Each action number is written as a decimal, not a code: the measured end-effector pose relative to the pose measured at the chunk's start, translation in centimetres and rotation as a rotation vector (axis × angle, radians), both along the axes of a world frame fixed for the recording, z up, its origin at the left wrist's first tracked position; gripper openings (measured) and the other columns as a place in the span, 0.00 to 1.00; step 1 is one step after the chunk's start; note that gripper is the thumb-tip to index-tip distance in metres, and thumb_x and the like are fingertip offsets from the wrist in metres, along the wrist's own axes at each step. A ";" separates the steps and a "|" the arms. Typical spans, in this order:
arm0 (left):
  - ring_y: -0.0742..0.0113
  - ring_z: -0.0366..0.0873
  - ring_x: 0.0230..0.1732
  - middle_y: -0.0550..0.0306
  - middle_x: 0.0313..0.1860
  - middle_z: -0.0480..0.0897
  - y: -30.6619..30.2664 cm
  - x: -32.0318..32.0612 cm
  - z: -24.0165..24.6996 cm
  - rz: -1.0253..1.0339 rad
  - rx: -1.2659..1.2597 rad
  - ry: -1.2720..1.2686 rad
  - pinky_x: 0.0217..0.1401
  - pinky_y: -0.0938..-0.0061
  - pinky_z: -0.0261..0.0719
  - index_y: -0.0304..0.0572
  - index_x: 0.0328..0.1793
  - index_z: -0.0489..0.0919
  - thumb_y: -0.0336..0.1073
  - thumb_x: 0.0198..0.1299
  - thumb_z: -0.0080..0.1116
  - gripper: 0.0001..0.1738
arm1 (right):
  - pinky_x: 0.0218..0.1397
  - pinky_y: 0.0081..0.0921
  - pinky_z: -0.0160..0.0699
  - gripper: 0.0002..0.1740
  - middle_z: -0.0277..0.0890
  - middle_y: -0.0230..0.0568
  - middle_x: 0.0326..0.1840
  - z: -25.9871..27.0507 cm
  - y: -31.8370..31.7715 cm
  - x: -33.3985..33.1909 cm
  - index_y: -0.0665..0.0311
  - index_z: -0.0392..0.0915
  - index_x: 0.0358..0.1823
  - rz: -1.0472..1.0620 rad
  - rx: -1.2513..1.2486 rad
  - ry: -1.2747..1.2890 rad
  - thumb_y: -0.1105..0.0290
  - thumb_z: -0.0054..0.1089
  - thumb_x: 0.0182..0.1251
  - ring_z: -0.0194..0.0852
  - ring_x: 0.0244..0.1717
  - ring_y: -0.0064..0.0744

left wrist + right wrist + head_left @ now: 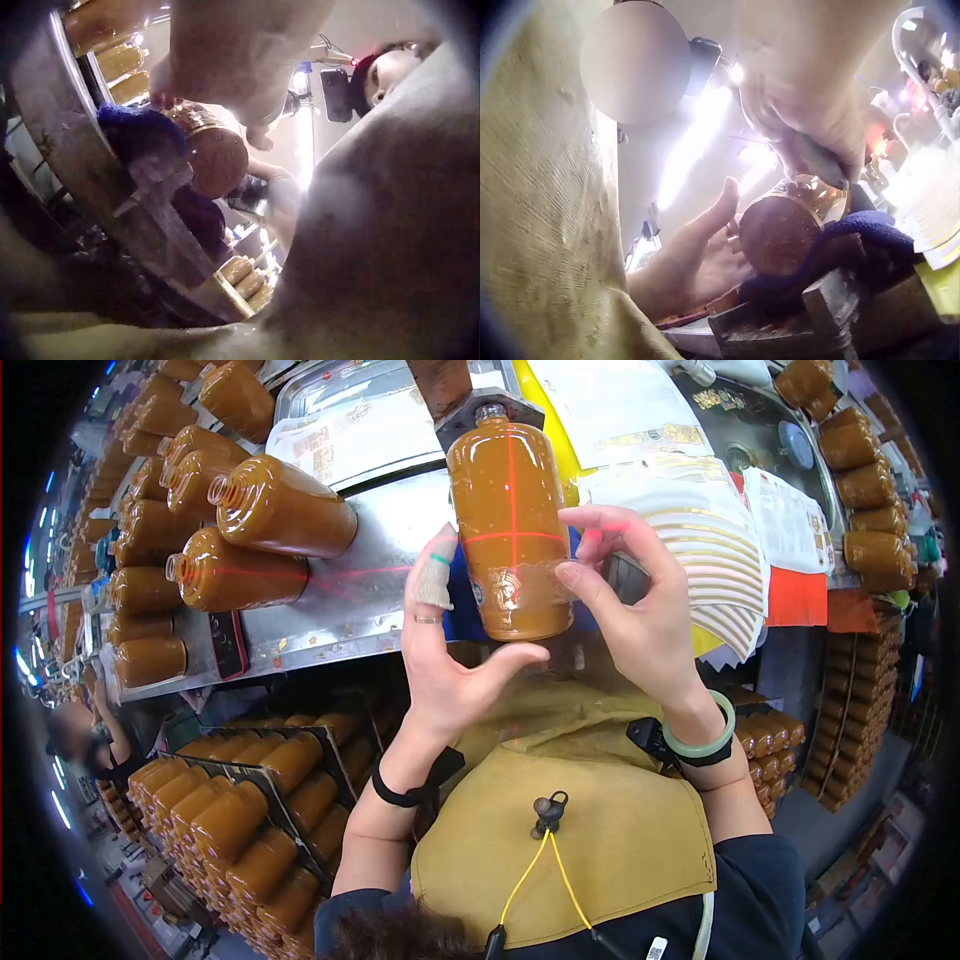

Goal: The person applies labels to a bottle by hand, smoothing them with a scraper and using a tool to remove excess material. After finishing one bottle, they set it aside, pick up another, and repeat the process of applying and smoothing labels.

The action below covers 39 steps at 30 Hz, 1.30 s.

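Note:
A glass bottle [510, 510] full of brown contents lies with its neck toward the metal plate [490, 410], a red laser cross across it. Pale markings show near its base. Blue padding [862, 225] supports it from below. My left hand [445, 650] lies along the bottle's left side, fingers extended, thumb pointing across the base; a whitish cover [434, 580] wraps one finger. At the right side, near the base, my right hand [635, 595] touches the bottle with its thumb, index finger apart from it. The bottle's round base [217, 161] faces the left wrist camera.
Several filled bottles [285, 505] lie on the metal table [360, 610] at left, near a dark red-edged phone-like object [228, 644]. Fanned gold-edged label sheets [690, 540] lie at right. Crates of bottles [230, 810] are stacked below; another person [95, 735] is at far left.

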<state>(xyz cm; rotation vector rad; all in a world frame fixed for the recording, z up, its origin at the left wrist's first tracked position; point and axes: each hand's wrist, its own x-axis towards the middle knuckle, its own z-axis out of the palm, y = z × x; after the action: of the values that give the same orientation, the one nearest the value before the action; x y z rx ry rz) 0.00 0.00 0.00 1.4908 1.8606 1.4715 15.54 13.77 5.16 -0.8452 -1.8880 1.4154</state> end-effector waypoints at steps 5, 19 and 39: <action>0.56 0.69 0.78 0.43 0.79 0.68 2.9 0.0 2.7 -0.078 0.054 -0.530 0.81 0.60 0.66 0.31 0.87 0.54 0.32 0.71 0.64 0.44 | 0.53 0.26 0.77 0.22 0.78 0.34 0.41 -0.5 0.1 0.1 0.61 0.83 0.60 -0.005 0.022 0.023 0.80 0.68 0.64 0.77 0.43 0.26; 0.58 0.67 0.79 0.47 0.80 0.67 3.8 0.7 3.7 -0.079 -0.046 -0.604 0.83 0.61 0.60 0.35 0.88 0.50 0.26 0.72 0.57 0.42 | 0.56 0.19 0.72 0.19 0.74 0.30 0.46 -1.4 1.7 1.1 0.67 0.77 0.66 -0.153 -0.341 0.246 0.71 0.61 0.77 0.71 0.49 0.18; 0.60 0.75 0.71 0.45 0.72 0.73 3.9 1.2 2.7 0.026 -0.066 -0.477 0.74 0.64 0.73 0.32 0.84 0.56 0.32 0.71 0.67 0.42 | 0.47 0.25 0.78 0.29 0.79 0.37 0.42 -3.2 1.6 0.0 0.68 0.75 0.52 0.043 -0.286 -0.039 0.56 0.79 0.62 0.76 0.42 0.23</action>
<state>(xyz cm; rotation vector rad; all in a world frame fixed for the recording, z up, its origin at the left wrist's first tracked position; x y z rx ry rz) 1.21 3.94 2.74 0.9759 1.6206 1.5886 15.58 15.35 1.95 -0.9774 -1.7656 1.7350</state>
